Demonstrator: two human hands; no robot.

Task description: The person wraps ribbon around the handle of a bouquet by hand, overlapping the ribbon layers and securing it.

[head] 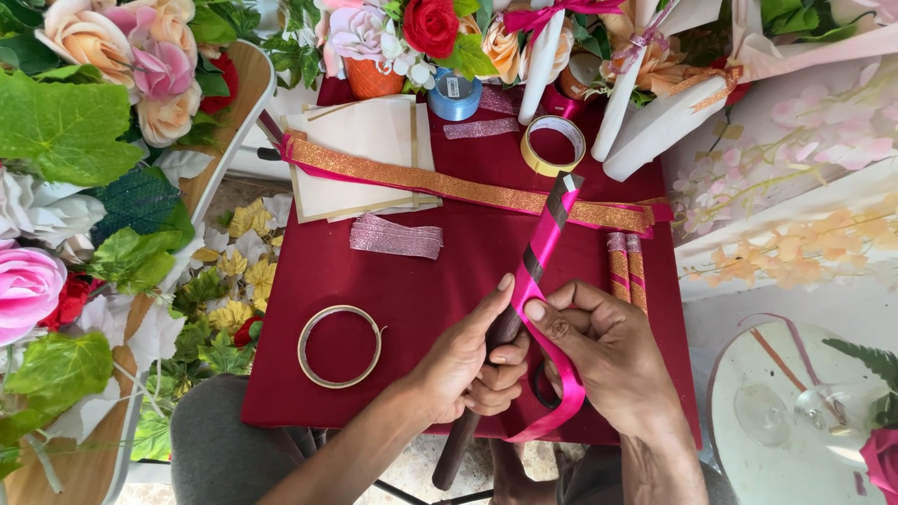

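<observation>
Fingers (535, 311) of the right hand (608, 360) pinch the pink satin ribbon (541, 251) against the dark stick (510, 323), thumb pressing the band flat where it crosses the rod, while the left hand (468, 365) curls shut around the stick just below, fingers pressed together on its shaft. Seen from the head camera, the stick runs from about 7 o'clock near the person's lap up toward 1 o'clock, its upper part already striped with pink spirals, and a loose loop of ribbon hangs at 5 o'clock under the right palm. Done well, the wrap likely wants steady tension, an even slant and each turn slightly overlapping the last, with the left hand rolling the rod as the right feeds ribbon. Room is tight toward 12 o'clock: the stick's tip lies close to the orange glitter ribbon (468, 187) and the yellow tape roll (554, 145). Two wrapped sticks (627, 271) lie just to 3 o'clock. Toward 9 o'clock a metal ring (340, 346) sits apart on the red worktop (440, 281), leaving bare cloth there; the near edge at 6 o'clock drops off by the wrists.
</observation>
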